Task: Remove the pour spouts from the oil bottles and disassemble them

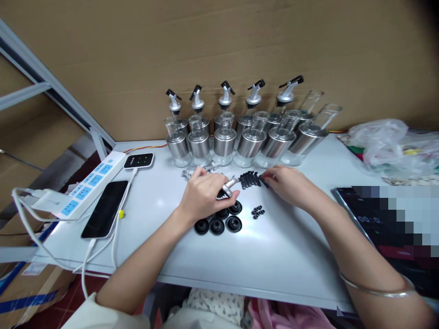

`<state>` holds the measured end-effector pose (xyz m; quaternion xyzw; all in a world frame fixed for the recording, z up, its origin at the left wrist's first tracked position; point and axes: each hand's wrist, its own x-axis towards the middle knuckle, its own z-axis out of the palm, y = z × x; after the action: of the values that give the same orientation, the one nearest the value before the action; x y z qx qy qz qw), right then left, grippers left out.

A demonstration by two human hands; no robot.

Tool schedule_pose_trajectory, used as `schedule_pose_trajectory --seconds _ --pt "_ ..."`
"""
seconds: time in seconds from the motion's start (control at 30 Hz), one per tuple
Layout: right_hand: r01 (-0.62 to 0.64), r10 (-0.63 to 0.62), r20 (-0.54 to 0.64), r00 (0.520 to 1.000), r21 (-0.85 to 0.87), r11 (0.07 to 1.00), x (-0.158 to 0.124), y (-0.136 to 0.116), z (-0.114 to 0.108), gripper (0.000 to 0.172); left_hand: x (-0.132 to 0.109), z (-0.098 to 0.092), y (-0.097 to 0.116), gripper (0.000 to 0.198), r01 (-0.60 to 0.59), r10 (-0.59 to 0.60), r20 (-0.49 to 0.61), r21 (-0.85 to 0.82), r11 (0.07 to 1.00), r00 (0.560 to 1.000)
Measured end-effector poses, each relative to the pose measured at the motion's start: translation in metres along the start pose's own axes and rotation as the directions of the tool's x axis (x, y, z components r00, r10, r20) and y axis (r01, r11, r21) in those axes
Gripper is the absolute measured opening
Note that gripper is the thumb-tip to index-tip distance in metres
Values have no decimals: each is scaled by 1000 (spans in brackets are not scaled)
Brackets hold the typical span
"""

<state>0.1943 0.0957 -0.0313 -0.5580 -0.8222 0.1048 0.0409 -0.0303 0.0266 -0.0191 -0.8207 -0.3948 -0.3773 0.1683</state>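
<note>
The silver spout (232, 183) we are working on is just above the middle of the table, in our left hand (206, 194), its narrow end pointing toward a row of black levers (249, 179). Just below that hand lie round black stoppers (216, 226), some partly hidden under our fingers, and to their right is a small cluster of black rings (257, 211). More silver spout parts (202, 170) lie behind our left hand, which covers some of them.

Farther back, six open-necked bottles (224, 140) stand upright in a front row, close together, screening the lower parts of the back row. There, five spout-topped bottles (225, 98) stand beside another open one at the right end. A cardboard wall (219, 50) rises behind.

At our left sit a power strip (99, 178), a small device with green lights (139, 161) and a dark phone (104, 210), with white cables (115, 242) running around them over the table edge. At our right are crumpled plastic bags (387, 137) and, beside our forearm, a screen showing digits (370, 219).

Our left hand is curled around the spout, thumb below and fingers above. Our right hand (288, 180) has thumb and fingertips drawn together at the rightmost black lever; we cannot tell whether they pinch it or only touch it.
</note>
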Motion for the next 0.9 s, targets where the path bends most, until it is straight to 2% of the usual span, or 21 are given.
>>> schedule_pose_trajectory --seconds 0.33,0.67,0.9 --pt "-98 93 75 993 74 992 -2 -12 -8 19 1 -1 1 19 24 -24 -22 9 1000 999" --pt "-119 119 0 993 78 990 0 -12 -3 15 -1 0 0 18 37 -37 -12 6 999 999" --pt "-80 80 6 997 55 995 0 -13 -3 27 0 0 0 16 46 -46 6 -11 999 999"
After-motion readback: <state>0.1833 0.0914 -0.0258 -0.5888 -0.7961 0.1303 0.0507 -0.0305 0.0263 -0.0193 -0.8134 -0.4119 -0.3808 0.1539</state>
